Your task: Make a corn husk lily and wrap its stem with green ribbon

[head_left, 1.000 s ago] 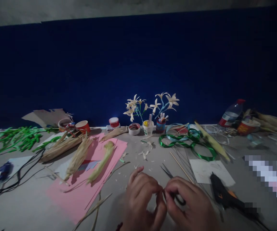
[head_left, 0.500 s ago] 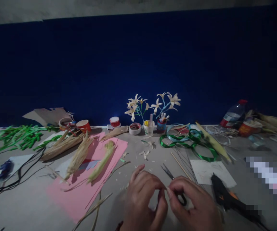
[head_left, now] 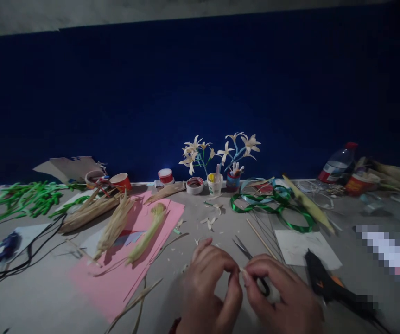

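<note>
My left hand and my right hand meet low in the middle of the view, fingertips pinched together around a tiny pale piece that I cannot make out. Both hands are curled closed just above the grey table. A pair of scissors lies right behind my right hand, its handle partly hidden by the fingers. A black glue gun rests just right of my right hand.
A pink sheet with dried husk strips lies to the left. Green ribbon, thin sticks, white paper, small cups, pale craft flowers, a bottle and green stems crowd the back, before a blue wall.
Both hands stay in place with small finger movements; the pinch between them has tightened slightly and shifted a little.
</note>
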Demonstrator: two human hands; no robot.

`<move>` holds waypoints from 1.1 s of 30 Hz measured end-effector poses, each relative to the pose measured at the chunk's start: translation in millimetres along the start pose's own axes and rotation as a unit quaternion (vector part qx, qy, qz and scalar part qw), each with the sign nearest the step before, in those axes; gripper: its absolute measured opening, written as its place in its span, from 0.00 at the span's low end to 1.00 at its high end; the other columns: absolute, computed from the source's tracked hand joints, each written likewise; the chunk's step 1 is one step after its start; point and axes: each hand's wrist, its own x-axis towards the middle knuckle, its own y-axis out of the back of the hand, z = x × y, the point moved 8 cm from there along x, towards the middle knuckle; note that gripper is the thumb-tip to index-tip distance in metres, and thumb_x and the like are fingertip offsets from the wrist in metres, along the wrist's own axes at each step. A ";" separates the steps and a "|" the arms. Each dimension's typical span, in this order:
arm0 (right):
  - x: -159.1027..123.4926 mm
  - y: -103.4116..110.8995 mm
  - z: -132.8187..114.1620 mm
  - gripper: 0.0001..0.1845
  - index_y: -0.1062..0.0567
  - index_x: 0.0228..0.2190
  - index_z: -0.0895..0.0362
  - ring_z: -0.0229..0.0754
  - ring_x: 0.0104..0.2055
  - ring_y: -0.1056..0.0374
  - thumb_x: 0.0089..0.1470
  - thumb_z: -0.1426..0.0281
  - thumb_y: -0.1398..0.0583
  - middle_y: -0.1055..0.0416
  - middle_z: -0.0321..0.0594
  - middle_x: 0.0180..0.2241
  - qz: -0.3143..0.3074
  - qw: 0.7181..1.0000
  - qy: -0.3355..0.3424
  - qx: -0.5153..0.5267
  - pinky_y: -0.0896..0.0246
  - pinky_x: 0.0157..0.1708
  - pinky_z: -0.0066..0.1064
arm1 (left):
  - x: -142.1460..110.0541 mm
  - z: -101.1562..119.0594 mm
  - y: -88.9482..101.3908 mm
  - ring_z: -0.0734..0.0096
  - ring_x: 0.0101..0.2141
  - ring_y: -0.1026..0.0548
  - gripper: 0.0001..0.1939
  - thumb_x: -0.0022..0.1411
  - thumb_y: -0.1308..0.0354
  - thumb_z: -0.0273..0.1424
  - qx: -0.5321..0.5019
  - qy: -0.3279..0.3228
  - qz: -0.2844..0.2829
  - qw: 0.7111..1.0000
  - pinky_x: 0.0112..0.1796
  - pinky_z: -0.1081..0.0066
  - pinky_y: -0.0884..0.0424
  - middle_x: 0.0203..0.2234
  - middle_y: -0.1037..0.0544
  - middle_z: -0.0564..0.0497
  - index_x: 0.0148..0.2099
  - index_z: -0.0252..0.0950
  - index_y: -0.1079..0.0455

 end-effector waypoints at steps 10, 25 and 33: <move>1.7 10.2 14.2 0.09 0.34 0.24 0.52 0.37 0.24 0.30 0.54 0.75 0.43 0.29 0.31 0.23 0.001 0.999 -0.031 0.007 0.36 0.27 0.24 | 0.5 -4.4 9.1 0.66 0.34 0.26 0.08 0.57 0.47 0.21 0.003 0.004 -0.010 1.000 0.53 0.53 0.40 0.30 0.26 0.51 0.39 0.38 0.36; 4.7 -11.7 11.8 0.08 0.33 0.24 0.54 0.35 0.24 0.34 0.53 0.76 0.46 0.33 0.30 0.21 -0.090 0.994 -0.056 -0.008 0.39 0.26 0.22 | 3.1 10.7 4.4 0.70 0.27 0.29 0.11 0.52 0.46 0.16 0.045 -0.056 0.003 0.997 0.50 0.52 0.37 0.23 0.27 0.54 0.33 0.38 0.37; -1.3 12.3 36.4 0.06 0.31 0.25 0.52 0.38 0.24 0.31 0.54 0.71 0.44 0.29 0.32 0.22 -0.013 0.992 -0.116 -0.048 0.37 0.27 0.25 | -2.8 4.3 17.3 0.69 0.28 0.31 0.12 0.50 0.47 0.17 0.050 -0.041 0.041 0.997 0.49 0.51 0.37 0.23 0.30 0.54 0.33 0.39 0.39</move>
